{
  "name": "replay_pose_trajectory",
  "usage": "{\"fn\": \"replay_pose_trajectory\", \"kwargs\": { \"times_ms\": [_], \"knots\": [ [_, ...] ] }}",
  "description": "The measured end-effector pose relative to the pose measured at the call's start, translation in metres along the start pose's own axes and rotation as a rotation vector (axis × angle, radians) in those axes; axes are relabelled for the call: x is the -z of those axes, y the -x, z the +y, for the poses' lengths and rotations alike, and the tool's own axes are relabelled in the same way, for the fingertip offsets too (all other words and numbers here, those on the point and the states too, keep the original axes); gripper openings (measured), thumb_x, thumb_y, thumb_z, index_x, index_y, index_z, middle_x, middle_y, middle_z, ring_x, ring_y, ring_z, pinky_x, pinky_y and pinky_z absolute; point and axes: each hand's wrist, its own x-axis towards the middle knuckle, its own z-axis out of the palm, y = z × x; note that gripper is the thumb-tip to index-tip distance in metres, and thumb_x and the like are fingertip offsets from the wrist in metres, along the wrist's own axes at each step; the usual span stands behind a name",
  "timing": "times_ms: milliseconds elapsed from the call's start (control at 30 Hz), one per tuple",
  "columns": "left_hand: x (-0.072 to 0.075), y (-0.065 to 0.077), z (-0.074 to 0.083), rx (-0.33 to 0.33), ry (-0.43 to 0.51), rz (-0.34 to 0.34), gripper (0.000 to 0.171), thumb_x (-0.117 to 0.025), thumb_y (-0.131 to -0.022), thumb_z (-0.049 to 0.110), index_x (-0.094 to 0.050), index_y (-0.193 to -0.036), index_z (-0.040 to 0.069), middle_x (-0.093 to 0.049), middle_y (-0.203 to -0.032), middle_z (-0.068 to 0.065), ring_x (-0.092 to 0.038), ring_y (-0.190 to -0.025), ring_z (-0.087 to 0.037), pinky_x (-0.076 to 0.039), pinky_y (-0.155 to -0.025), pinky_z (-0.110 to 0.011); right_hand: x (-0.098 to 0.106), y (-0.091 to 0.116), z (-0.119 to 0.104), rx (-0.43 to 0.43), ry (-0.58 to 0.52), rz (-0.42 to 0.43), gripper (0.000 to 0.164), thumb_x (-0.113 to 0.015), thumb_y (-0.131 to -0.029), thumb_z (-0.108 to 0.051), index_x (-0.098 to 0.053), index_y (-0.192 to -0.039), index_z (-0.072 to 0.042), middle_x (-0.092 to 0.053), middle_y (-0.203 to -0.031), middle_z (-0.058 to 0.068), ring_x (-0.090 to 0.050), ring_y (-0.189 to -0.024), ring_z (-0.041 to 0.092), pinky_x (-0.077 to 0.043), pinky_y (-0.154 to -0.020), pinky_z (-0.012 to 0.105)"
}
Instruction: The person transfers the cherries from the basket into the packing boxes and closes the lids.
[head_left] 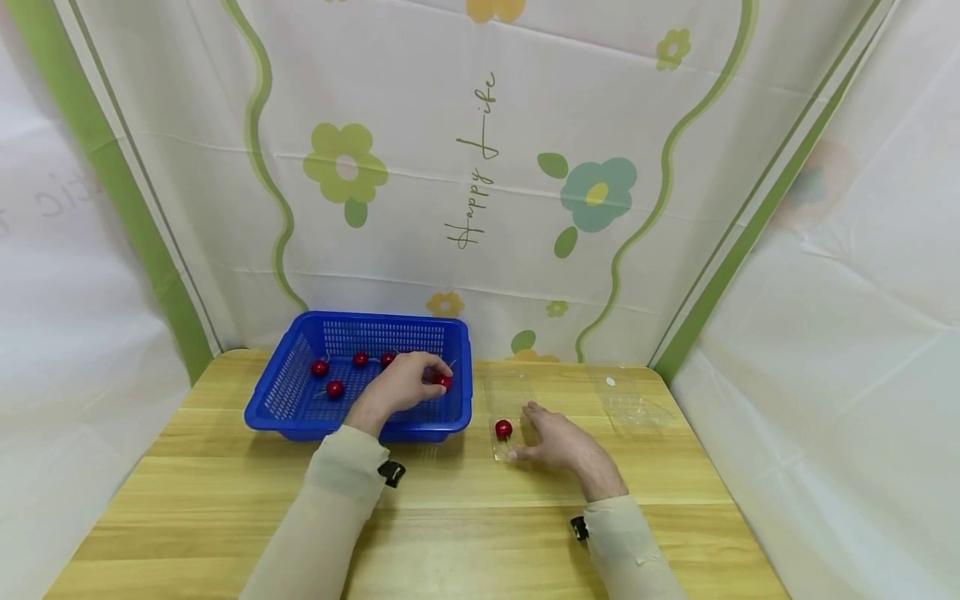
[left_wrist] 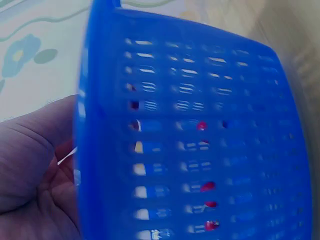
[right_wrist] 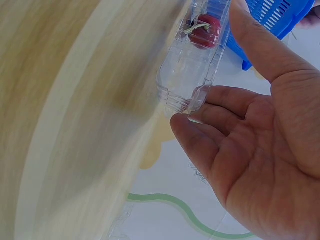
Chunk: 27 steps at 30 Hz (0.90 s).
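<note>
My left hand reaches over the near wall into the right part of a blue plastic basket. Its thumb and fingers pinch a red cherry. Several more cherries lie in the basket, one of them a cherry near the front. To the right, a clear plastic box stands with its lid raised at the back and a stemmed cherry inside. My right hand is at the box's right side, fingers extended, fingertips touching its end in the right wrist view. In the left wrist view, the basket wall hides the fingertips.
A second clear plastic box sits farther right on the wooden table, near its right edge. Behind the table hangs a white curtain with flower prints, and more white cloth closes off both sides.
</note>
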Motion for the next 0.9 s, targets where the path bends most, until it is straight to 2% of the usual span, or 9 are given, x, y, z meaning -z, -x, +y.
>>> {"fn": "replay_pose_trajectory", "kwargs": {
  "times_ms": [367, 667, 900],
  "knots": [
    [-0.006, 0.006, 0.021, -0.093, 0.006, 0.016, 0.021, -0.082, -0.111, 0.008, -0.084, -0.132, 0.008, -0.085, -0.130, -0.010, -0.081, -0.125, -0.029, -0.068, -0.115, -0.051, 0.001, -0.001, 0.000, -0.003, -0.003, -0.001, 0.101, -0.096, -0.101, -0.039, -0.044, -0.177, 0.003, -0.039, -0.189, 0.026, -0.043, -0.174, 0.052, -0.037, -0.144, 0.067],
    [-0.022, 0.008, 0.035, -0.160, -0.034, 0.026, 0.021, -0.085, -0.107, 0.005, -0.085, -0.128, 0.005, -0.085, -0.127, -0.012, -0.082, -0.121, -0.028, -0.069, -0.114, -0.048, 0.002, -0.001, -0.001, -0.002, -0.005, 0.001, 0.101, -0.096, -0.100, -0.040, -0.046, -0.176, 0.004, -0.041, -0.188, 0.026, -0.044, -0.173, 0.051, -0.038, -0.144, 0.066],
    [-0.035, 0.007, 0.044, -0.181, -0.021, 0.011, 0.021, -0.085, -0.106, 0.003, -0.085, -0.127, 0.004, -0.085, -0.124, -0.012, -0.084, -0.118, -0.027, -0.071, -0.109, -0.045, 0.002, 0.000, -0.001, -0.008, -0.013, -0.004, 0.102, -0.096, -0.101, -0.041, -0.045, -0.177, 0.002, -0.039, -0.189, 0.025, -0.043, -0.174, 0.050, -0.038, -0.143, 0.067]
  ]
}}
